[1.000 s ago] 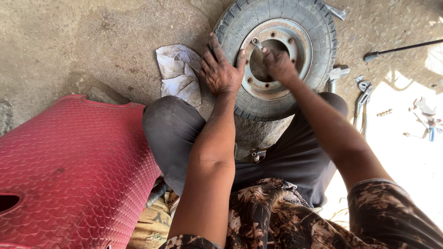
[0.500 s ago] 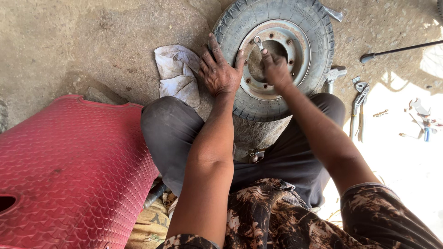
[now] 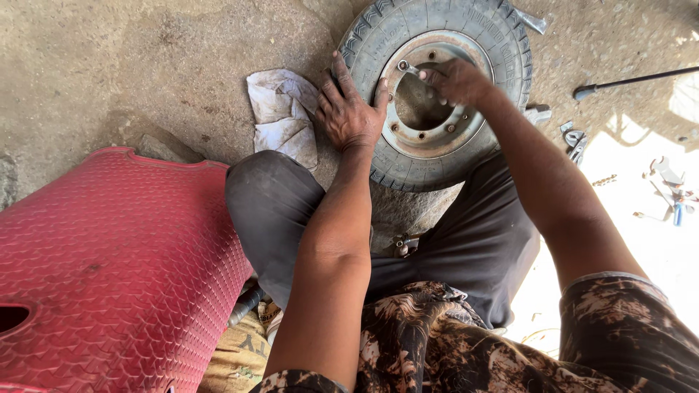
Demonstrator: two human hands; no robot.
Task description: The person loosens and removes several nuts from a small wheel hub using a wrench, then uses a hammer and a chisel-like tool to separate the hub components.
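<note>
A small black tyre [image 3: 378, 171] on a rusty metal rim [image 3: 444, 142] lies flat on the concrete between my knees. My left hand [image 3: 351, 109] presses flat on the tyre's left side with fingers spread. Over the rim, my right hand [image 3: 455, 80] grips a small metal wrench [image 3: 405, 68], whose head sits on a bolt at the rim's upper left. Several bolts ring the rim.
A crumpled white rag [image 3: 282, 116] lies left of the tyre. A red textured plastic panel [image 3: 109, 269] fills the lower left. Spanners [image 3: 575, 142], small tools [image 3: 673, 193] and a dark rod [image 3: 633, 80] lie on the sunlit ground at right.
My right hand has shifted slightly with the wrench on the rim. The left hand stays pressed on the tyre.
</note>
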